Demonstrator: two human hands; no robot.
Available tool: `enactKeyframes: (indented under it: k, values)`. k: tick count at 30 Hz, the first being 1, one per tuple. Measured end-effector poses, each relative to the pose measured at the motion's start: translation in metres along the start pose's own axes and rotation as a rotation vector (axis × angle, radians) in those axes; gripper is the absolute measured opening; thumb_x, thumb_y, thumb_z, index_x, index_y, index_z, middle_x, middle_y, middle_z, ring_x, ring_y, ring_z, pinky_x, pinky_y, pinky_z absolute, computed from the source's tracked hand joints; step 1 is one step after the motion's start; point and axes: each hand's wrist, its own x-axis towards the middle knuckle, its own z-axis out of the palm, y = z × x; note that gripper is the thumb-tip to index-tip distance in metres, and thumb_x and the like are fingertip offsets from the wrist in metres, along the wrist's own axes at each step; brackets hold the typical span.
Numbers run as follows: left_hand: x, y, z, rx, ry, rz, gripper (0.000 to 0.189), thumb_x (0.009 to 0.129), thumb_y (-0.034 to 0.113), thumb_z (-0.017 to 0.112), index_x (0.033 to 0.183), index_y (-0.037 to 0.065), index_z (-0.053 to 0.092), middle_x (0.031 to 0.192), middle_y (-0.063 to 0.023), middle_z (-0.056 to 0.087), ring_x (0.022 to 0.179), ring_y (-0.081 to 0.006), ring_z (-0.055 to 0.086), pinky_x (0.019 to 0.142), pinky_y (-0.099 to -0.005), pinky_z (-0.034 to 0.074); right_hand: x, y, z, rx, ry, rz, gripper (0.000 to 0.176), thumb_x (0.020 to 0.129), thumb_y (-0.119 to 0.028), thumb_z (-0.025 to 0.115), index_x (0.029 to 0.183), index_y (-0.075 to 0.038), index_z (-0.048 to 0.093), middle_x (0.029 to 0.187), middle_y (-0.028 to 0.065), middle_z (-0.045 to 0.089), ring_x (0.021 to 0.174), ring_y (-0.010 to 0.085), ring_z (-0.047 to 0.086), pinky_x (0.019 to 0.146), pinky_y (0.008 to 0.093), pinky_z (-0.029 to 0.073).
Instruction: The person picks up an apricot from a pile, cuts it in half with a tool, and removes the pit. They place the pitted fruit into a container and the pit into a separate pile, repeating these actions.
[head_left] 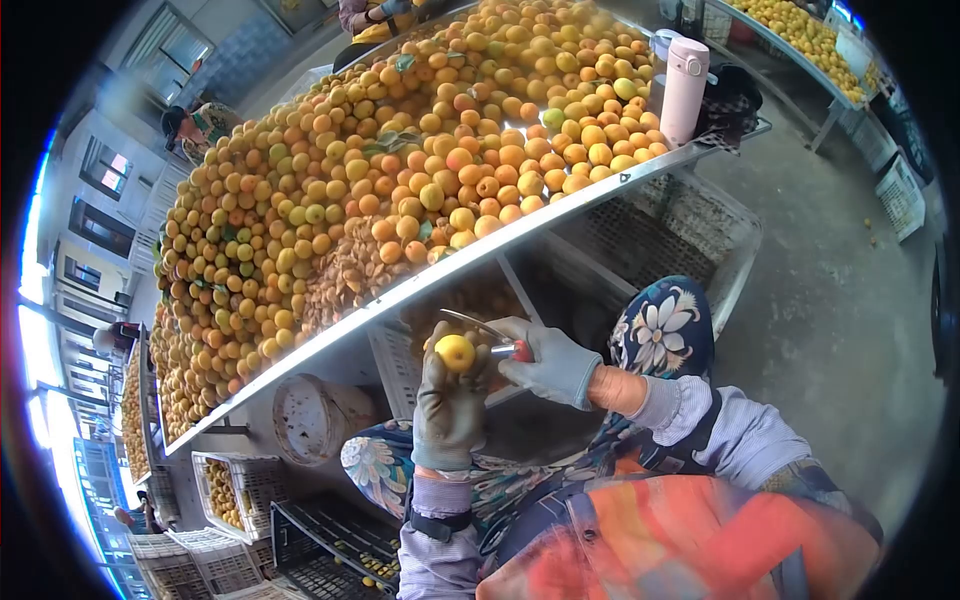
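Observation:
My left hand, in a grey work glove, points upward with its fingers closed around a yellow apricot. Just to the right, my gloved right hand grips a red-handled metal tool. One thin, curved metal part of it reaches left above the apricot, and a shorter silver part points at the fruit's side; the exact kind of tool I cannot tell. Both hands are over my lap, below the edge of a metal-rimmed table. Heaped apricots cover that table, with a pile of brown pits near its edge.
A pink flask stands at the table's right corner. Beneath the table are a white bucket and plastic crates. A black crate lies lower left, beside a crate of apricots. Other people are behind the table.

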Motion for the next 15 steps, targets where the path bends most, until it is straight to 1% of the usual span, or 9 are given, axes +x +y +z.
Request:
enactKeyframes:
  k: [1,2,3,4,5,7,9,11,15]
  values:
    - [-0.004,-0.003,-0.003,-0.025,0.045,-0.006,0.044,0.091,0.028,0.063,0.13,0.012,0.051,0.115,-0.0129,0.06,0.097,-0.0225,0.057,0.088,-0.0345,0.046,-0.003,-0.002,0.001,-0.011,-0.004,0.006,0.039,0.084,-0.008,0.06,0.122,-0.008,0.054,0.077,0.0028,0.059,0.062,0.0072,0.052,0.056,0.0261,0.045]
    - [-0.008,-0.004,-0.008,-0.037,0.046,-0.01,0.044,0.091,0.028,0.063,0.13,0.012,0.051,0.115,-0.0129,0.06,0.097,-0.0225,0.057,0.088,-0.0345,0.046,-0.005,-0.005,0.002,0.092,0.017,0.095,0.04,0.085,-0.009,0.059,0.125,-0.008,0.053,0.077,0.0016,0.059,0.063,0.0053,0.052,0.057,0.0227,0.044]
    - [-0.011,-0.005,-0.013,-0.646,0.17,-0.221,0.042,0.091,0.029,0.062,0.128,0.012,0.052,0.115,-0.0128,0.061,0.099,-0.0238,0.058,0.091,-0.0363,0.046,-0.006,-0.01,0.0,0.193,0.043,0.183,0.042,0.086,-0.01,0.059,0.127,-0.007,0.053,0.077,0.0005,0.058,0.063,0.0034,0.051,0.057,0.0192,0.043]
    - [-0.014,-0.006,-0.016,-1.255,0.295,-0.434,0.04,0.092,0.03,0.062,0.126,0.012,0.053,0.114,-0.0127,0.061,0.102,-0.0251,0.059,0.094,-0.0381,0.046,-0.006,-0.035,-0.004,0.407,0.113,0.274,0.038,0.089,-0.012,0.057,0.126,-0.005,0.054,0.075,0.0023,0.057,0.057,0.0037,0.05,0.051,0.0186,0.041]
    - [-0.019,-0.011,-0.015,-1.264,0.301,-0.44,0.04,0.092,0.03,0.062,0.126,0.012,0.053,0.114,-0.0127,0.061,0.102,-0.0251,0.059,0.094,-0.0381,0.046,-0.007,-0.058,-0.011,0.605,0.151,0.342,0.032,0.091,-0.014,0.055,0.121,-0.004,0.055,0.071,0.0012,0.055,0.05,0.0037,0.045,0.043,0.0183,0.036]
    - [-0.029,-0.02,-0.005,-0.19,0.153,-0.201,0.038,0.092,0.033,0.061,0.123,0.012,0.055,0.116,-0.0117,0.062,0.105,-0.0254,0.059,0.094,-0.0387,0.045,-0.001,-0.071,-0.016,0.744,0.198,0.29,0.028,0.092,-0.014,0.054,0.117,-0.004,0.056,0.068,0.0002,0.051,0.046,0.0043,0.042,0.04,0.0185,0.032]
    - [-0.037,-0.023,0.001,-0.107,0.052,-0.185,0.039,0.091,0.034,0.062,0.123,0.012,0.055,0.117,-0.0116,0.061,0.105,-0.0248,0.058,0.095,-0.0387,0.045,0.001,-0.08,-0.017,0.724,0.21,0.197,0.024,0.094,-0.015,0.05,0.115,-0.004,0.057,0.068,-0.0001,0.05,0.047,0.0036,0.037,0.041,0.0191,0.031]
    - [-0.048,-0.024,0.019,-0.071,0.037,-0.136,0.042,0.092,0.036,0.061,0.125,0.013,0.053,0.119,-0.0089,0.058,0.105,-0.0223,0.056,0.095,-0.0379,0.044,0.003,-0.089,-0.013,0.785,0.271,0.085,0.013,0.09,-0.017,0.057,0.093,-0.005,0.061,0.064,0.0006,0.056,0.042,0.0048,0.043,0.038,0.0211,0.033]
    - [-0.052,-0.029,0.021,-0.009,0.022,-0.188,0.046,0.091,0.038,0.062,0.129,0.014,0.051,0.119,-0.0054,0.056,0.102,-0.0193,0.054,0.094,-0.0371,0.042,0.005,-0.092,-0.007,0.76,0.312,-0.057,0.013,0.09,-0.017,0.058,0.084,-0.005,0.058,0.065,0.0021,0.057,0.042,0.0053,0.044,0.037,0.0211,0.033]
